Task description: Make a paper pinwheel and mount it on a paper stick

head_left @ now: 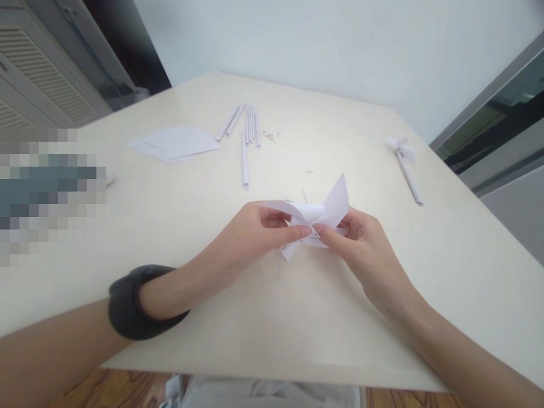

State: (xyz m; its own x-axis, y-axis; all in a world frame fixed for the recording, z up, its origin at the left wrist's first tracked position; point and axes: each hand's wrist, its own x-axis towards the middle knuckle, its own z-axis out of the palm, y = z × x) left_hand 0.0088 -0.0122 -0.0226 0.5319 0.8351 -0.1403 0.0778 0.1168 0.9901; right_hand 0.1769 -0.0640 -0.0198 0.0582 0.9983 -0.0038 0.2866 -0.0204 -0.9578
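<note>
Between my two hands is a white paper pinwheel (338,201) with curled blades, held just over the table's front middle. My left hand (272,226) grips it from the left, thumb pressed at the centre and fingers behind the paper. From the other side my right hand (357,232) pinches it, its thumb tip almost meeting the left one. Both hands' fingertips are partly hidden behind the blades. A thin strand shows above and below the paper; I cannot make out what it is. A black band is on my left wrist.
On the white table (263,340) lie stacked white paper sheets (182,144), several rolled paper tubes (245,161) and small thin scraps (268,136). A pinwheel on a paper stick (408,173) lies at the right. A blurred-out patch covers the left edge.
</note>
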